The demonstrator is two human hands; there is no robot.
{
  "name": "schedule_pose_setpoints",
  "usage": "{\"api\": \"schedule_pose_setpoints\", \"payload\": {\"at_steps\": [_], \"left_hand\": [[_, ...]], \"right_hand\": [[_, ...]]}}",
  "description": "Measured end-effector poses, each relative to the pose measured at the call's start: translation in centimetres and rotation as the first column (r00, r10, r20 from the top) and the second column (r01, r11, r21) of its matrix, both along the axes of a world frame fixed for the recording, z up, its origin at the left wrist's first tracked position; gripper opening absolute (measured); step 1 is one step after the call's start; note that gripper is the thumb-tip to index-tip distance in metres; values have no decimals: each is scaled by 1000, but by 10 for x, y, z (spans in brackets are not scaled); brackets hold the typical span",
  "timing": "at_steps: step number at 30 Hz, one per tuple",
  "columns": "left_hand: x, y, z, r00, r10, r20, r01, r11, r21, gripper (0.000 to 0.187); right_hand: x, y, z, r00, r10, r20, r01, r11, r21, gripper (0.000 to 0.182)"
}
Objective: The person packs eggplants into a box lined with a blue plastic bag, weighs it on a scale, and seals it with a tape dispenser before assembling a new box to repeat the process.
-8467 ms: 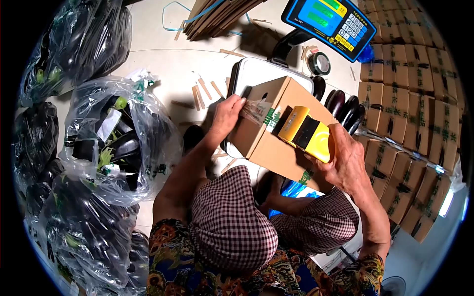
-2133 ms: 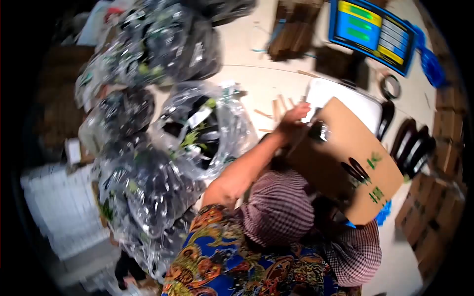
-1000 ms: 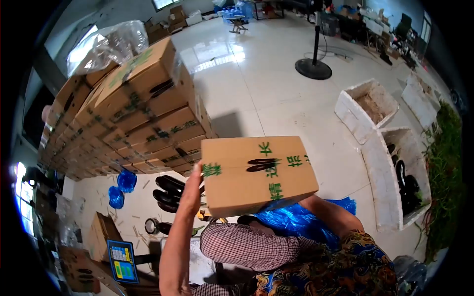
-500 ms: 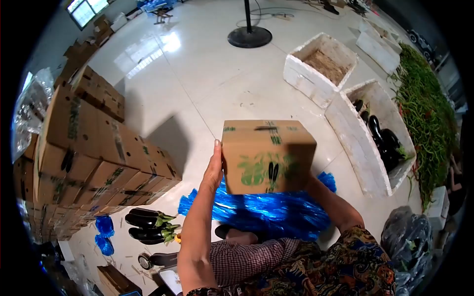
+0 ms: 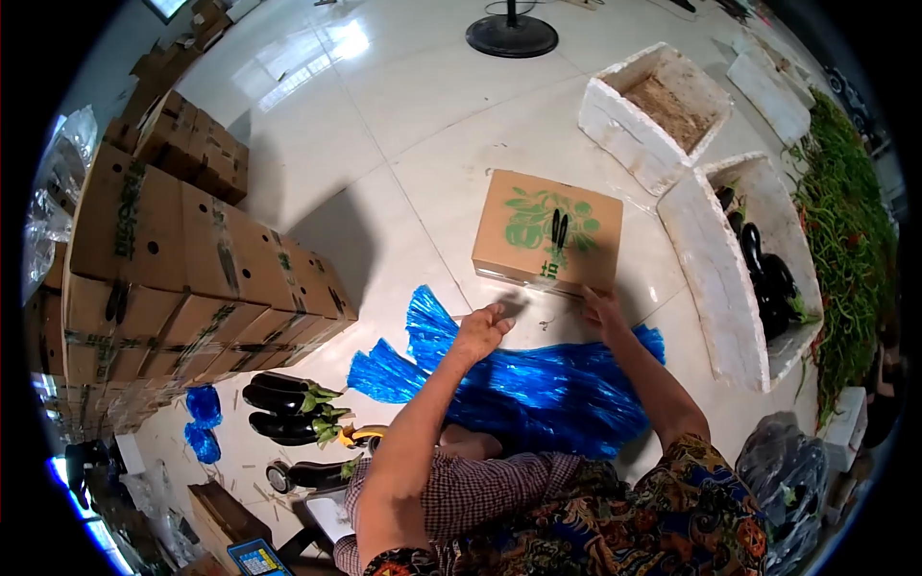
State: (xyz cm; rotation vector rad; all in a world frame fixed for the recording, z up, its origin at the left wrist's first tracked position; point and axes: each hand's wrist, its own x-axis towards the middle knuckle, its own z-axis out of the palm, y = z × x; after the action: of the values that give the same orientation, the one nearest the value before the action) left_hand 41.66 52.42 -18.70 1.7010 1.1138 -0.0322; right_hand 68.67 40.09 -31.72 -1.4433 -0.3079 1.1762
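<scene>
Cardboard box (image 5: pixel 547 228), lowered since the earlier frame: now on the floor (image 5: pixel 423 216), just above centre of the frame.
Left hand (image 5: pixel 483 331): loosely curled, holding nothing, short of the box. Right hand (image 5: pixel 602 312): fingers at its lower right edge; cannot tell whether gripping. Blue plastic strips (image 5: pixel 538 403): below centre, apart from box. Good handling, as judged: box flat, fingers drawn off the edge without dragging.

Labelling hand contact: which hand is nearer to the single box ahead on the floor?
Right. The right hand is at the near right corner of the box, perhaps touching; the left hand is apart, short of its near side.
</scene>
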Motion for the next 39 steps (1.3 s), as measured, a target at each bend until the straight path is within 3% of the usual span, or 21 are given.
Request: {"api": "schedule_pose_setpoints", "payload": {"at_steps": [1,4,8,12,14,16,18,19,20,21,22,23,25,26,29,31,33,34,35,36,39], "left_hand": [[-7,8,11,999,-21,-44,20,999,-28,56],[-42,24,17,998,-19,-58,21,999,38,55],[-104,33,46,995,86,-58,-85,996,23,53],[-199,15,37,950,311,8,-311,949,46,50],[-248,-9,25,862,506,-22,-503,850,-158,54],[-294,-51,-23,637,770,39,-732,620,-282,47],[-339,-98,-64,652,758,4,-711,613,-345,40],[-353,-119,-89,871,455,-187,-479,870,-119,37],[-367,-138,-112,896,140,-422,-122,990,70,35],[-365,-160,-122,887,144,-440,-153,988,15,35],[-358,-174,-121,861,357,-362,-429,892,-141,35],[-344,-183,-114,697,653,-296,-717,623,-313,35],[-310,-182,-95,400,883,-245,-832,237,-502,35],[-299,-177,-86,346,909,-232,-823,176,-540,34],[-269,-161,-65,254,946,-200,-777,76,-625,34],[-259,-150,-53,192,961,-201,-724,0,-690,34],[-261,-137,-43,112,968,-224,-658,-96,-746,34],[-264,-137,-39,121,982,-142,-676,-23,-737,34],[-269,-141,-34,138,990,28,-715,119,-689,36],[-273,-144,-34,216,976,-35,-838,167,-519,39],[-276,-172,-19,102,994,31,-816,102,-568,39]], "right_hand": [[9,-8,8,975,120,187,-114,993,-42,50],[45,-5,-13,923,316,218,-278,942,-188,51],[48,21,36,986,-124,110,156,914,-374,75],[59,53,64,965,264,9,-260,955,-144,63],[64,55,59,901,428,65,-416,898,-146,56],[39,51,80,933,353,75,-331,921,-206,54],[14,64,99,945,310,110,-275,928,-251,59],[9,75,97,947,307,92,-283,935,-213,61],[3,87,93,950,302,76,-286,942,-174,63],[-4,102,84,951,296,84,-277,943,-182,68],[-12,120,72,952,293,94,-271,944,-190,72],[-20,140,59,951,292,105,-267,943,-199,77],[-47,205,40,932,360,36,-361,932,40,69],[-63,244,40,896,444,25,-440,877,192,63],[-130,384,11,781,607,151,-618,714,328,72],[-235,419,92,819,555,146,-505,576,643,82],[-310,468,97,696,488,526,-698,633,336,76],[-339,476,112,536,379,755,-744,634,210,73],[-352,475,113,592,399,700,-714,662,228,72],[-367,468,110,649,415,638,-685,685,250,72],[-378,439,10,614,523,591,-672,739,44,64]]}}
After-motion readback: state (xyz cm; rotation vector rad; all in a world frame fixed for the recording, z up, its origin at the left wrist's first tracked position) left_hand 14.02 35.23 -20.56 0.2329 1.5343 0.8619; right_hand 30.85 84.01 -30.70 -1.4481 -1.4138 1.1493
